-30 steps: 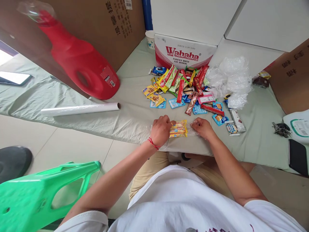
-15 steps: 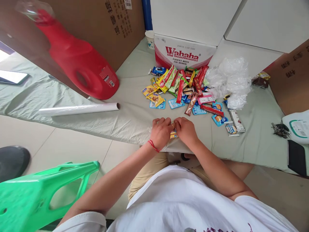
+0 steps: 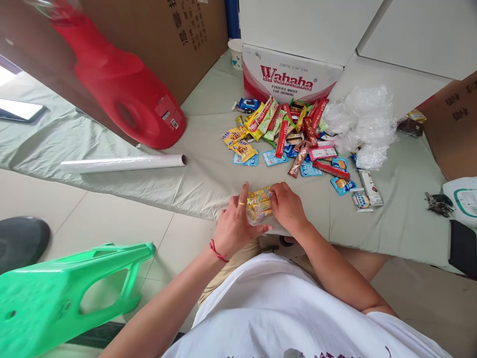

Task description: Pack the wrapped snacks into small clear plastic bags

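Yellow snack packs [image 3: 260, 203] lie side by side in clear plastic film at the table's front edge, between my hands. My left hand [image 3: 235, 220] is against their left side, with its forefinger stretched forward and its thumb spread to the right below them. Film shows under and beside its fingers. With its fingers bent, my right hand [image 3: 286, 206] grips the right end of the packs and hides that end. Ahead of both hands is a heap of wrapped snacks [image 3: 281, 127], with blue pouches [image 3: 275, 157] along its near side.
A white roll [image 3: 122, 164] lies at the left, below a big red jug [image 3: 126, 99]. Behind the heap stands a Wahaha carton [image 3: 286, 74], with crumpled clear plastic [image 3: 367, 117] beside it. Keys [image 3: 439, 203] and a black phone-like slab [image 3: 462, 246] are at the right. A green stool [image 3: 44, 288] stands lower left.
My left hand has moved left and down and spread its fingers, away from my right hand. More of the yellow packs shows between them. The view has shifted slightly.
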`<control>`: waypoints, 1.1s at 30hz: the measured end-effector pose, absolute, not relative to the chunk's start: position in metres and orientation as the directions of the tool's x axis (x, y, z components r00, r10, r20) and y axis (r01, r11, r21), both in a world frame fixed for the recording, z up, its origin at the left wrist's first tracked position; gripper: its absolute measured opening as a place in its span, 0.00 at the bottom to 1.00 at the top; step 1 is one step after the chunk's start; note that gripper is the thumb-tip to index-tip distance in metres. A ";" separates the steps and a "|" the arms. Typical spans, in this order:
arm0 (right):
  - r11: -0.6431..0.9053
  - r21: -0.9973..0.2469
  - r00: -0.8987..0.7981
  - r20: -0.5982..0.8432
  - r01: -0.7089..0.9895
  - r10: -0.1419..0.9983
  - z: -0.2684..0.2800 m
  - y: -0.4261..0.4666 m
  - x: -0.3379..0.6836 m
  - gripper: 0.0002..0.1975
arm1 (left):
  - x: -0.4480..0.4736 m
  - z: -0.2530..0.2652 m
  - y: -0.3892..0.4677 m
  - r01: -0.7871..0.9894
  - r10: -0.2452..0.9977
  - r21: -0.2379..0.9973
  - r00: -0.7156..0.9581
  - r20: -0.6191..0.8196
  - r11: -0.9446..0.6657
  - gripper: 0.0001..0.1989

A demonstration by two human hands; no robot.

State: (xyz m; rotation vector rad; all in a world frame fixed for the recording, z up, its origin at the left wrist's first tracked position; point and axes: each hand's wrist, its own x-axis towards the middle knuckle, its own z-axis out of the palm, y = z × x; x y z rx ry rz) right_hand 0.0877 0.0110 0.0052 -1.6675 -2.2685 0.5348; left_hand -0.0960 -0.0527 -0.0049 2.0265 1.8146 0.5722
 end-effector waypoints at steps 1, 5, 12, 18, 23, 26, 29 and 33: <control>0.266 -0.443 -0.297 0.000 0.856 0.955 0.006 0.011 0.087 0.10 | -0.092 -0.005 -0.057 0.869 0.989 0.474 0.109 0.105 -0.146 0.57; 0.254 -0.417 -0.299 -0.046 0.873 0.953 0.010 0.010 0.086 0.10 | -0.088 -0.010 -0.064 0.793 0.948 0.568 0.034 0.317 -0.219 0.18; 0.228 -0.347 -0.292 -0.145 0.910 0.945 0.020 0.011 0.083 0.11 | -0.109 -0.016 -0.036 -0.089 0.852 0.946 -0.414 -0.320 0.312 0.17; 0.243 -0.311 -0.301 -0.153 0.919 0.941 0.022 0.013 0.079 0.10 | -0.088 0.006 -0.007 -0.306 0.840 0.917 -0.400 -0.366 0.255 0.24; 0.305 -0.369 -0.371 -0.123 0.878 0.920 0.022 0.017 0.086 0.11 | -0.058 0.018 0.003 -0.138 0.933 0.945 -0.171 -0.318 0.297 0.15; 0.349 -0.475 -0.435 -0.080 0.808 0.897 0.020 0.016 0.096 0.14 | -0.051 0.013 0.000 -0.072 0.946 0.956 -0.145 -0.291 0.283 0.10; 0.368 -0.614 -0.477 -0.016 0.698 0.879 0.014 0.008 0.104 0.27 | -0.045 0.006 -0.012 0.300 0.992 0.949 -0.103 -0.066 0.094 0.12; 0.359 -0.746 -0.497 0.044 0.561 0.867 0.007 -0.013 0.115 0.42 | -0.034 -0.003 -0.035 0.681 0.945 0.662 0.156 0.288 -0.314 0.24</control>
